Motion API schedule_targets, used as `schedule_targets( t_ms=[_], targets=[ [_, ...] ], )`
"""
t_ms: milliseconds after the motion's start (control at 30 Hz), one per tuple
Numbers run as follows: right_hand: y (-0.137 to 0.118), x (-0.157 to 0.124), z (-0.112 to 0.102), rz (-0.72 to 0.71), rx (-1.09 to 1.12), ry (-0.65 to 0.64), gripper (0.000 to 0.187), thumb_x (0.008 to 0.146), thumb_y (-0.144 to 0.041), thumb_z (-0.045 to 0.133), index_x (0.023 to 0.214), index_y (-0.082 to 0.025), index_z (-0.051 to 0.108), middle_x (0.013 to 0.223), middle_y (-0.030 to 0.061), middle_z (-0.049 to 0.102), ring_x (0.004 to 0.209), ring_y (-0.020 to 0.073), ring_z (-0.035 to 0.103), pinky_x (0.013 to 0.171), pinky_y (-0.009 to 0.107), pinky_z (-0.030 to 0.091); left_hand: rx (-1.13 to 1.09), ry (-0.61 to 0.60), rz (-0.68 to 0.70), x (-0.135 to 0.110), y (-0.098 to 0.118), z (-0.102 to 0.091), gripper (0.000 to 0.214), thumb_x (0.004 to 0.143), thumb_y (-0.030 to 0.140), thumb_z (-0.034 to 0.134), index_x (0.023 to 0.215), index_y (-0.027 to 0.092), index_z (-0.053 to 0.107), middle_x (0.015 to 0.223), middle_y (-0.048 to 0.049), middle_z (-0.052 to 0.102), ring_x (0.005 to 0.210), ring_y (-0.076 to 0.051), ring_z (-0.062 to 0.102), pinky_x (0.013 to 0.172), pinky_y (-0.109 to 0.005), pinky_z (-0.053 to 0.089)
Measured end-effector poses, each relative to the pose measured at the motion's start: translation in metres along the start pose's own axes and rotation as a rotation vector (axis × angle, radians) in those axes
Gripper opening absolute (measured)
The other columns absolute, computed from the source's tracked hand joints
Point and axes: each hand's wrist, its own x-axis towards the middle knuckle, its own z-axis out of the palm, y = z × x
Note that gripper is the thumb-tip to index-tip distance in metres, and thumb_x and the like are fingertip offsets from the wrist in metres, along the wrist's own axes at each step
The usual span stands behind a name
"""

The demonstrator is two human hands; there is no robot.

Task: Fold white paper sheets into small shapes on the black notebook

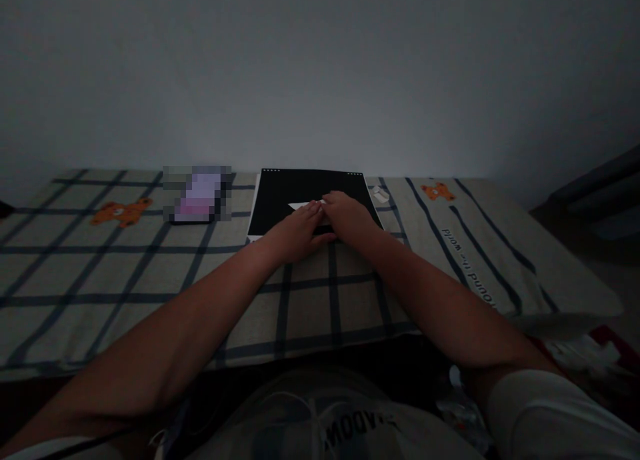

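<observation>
A small white piece of paper (pixel 299 205) with a pointed left end lies on a black sheet (pixel 280 190) on the table. My left hand (pixel 299 233) rests over it from the left, its fingers stretched flat and its thumb apart. From the right, my right hand (pixel 350 217) lies across the paper too, with its fingers extended and meeting the left fingertips. Both hands press down from above, and most of the paper is hidden under them. White edges show beneath the black sheet on its left and front sides.
A phone (pixel 200 197), partly pixelated, stands to the left. A small folded white scrap (pixel 381 194) lies right of the black sheet. A checked cloth (pixel 165 267) with bear prints covers the table, which meets a plain wall (pixel 320 80) behind.
</observation>
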Motion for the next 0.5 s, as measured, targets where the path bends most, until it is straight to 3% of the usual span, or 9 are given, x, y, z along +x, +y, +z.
schedule_targets(
  t_ms=[200,367,500],
  targets=[
    [0.003,-0.004,0.008,0.042,-0.030,-0.083,0.044,0.103,-0.009,0.048,0.144,-0.007,0.062,0.151,0.0235,0.061,0.137,0.0307,0.062,0.113,0.041,0.050,-0.026,0.009,0.004,0.000,-0.001,0.000,0.080,0.104,0.062,0.046,0.164,0.009,0.036,0.172,-0.0225,0.032,0.164,-0.032,0.025,0.132,-0.047,0.022],
    [0.004,-0.006,0.005,0.043,-0.068,-0.122,0.043,0.101,-0.010,0.053,0.143,-0.008,0.063,0.150,0.0246,0.062,0.133,0.0319,0.065,0.109,0.042,0.053,0.022,0.043,-0.063,-0.002,0.005,0.001,0.079,0.105,0.064,0.043,0.162,0.010,0.040,0.171,-0.0238,0.035,0.163,-0.036,0.026,0.131,-0.049,0.024],
    [0.001,-0.005,0.002,0.054,-0.086,-0.153,0.043,0.104,-0.010,0.046,0.144,-0.007,0.062,0.149,0.0258,0.062,0.131,0.0324,0.067,0.106,0.043,0.054,0.132,0.064,-0.199,-0.005,0.012,0.001,0.090,0.100,0.071,0.049,0.159,0.003,0.044,0.168,-0.0305,0.036,0.160,-0.045,0.029,0.128,-0.054,0.028]
  ],
)
